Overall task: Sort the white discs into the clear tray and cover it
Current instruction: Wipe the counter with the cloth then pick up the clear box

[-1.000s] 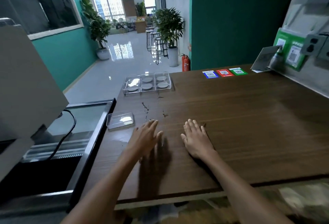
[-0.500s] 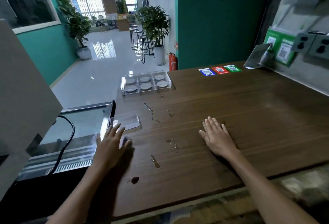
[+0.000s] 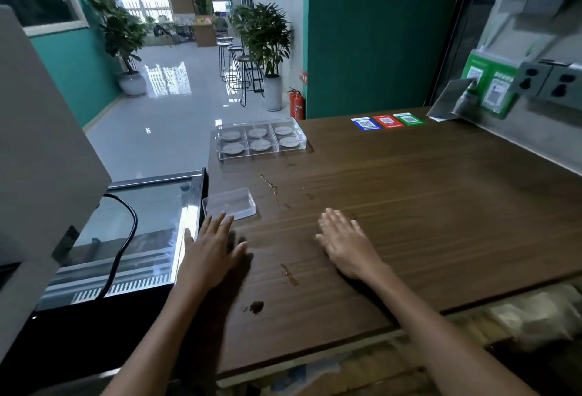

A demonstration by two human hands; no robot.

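Observation:
A clear tray (image 3: 301, 136) with several compartments sits at the far left of the brown wooden table (image 3: 425, 206), a white disc (image 3: 260, 145) in each compartment. A clear flat lid (image 3: 229, 207) lies at the table's left edge, nearer me. My left hand (image 3: 211, 252) hovers just short of the lid with straight, spread fingers, its fingertips at the lid's near edge. My right hand (image 3: 345, 246) lies flat on the table to the right, fingers straight, holding nothing.
A glass-topped display case (image 3: 138, 225) with a black cable stands just left of the table. Blue, red and green code stickers (image 3: 388, 121) lie at the far edge. Wall sockets (image 3: 554, 85) and a green sign are on the right wall. Small stains mark the table.
My left hand has moved left from the table's middle to the lid's near edge. My right hand has stayed flat on the table.

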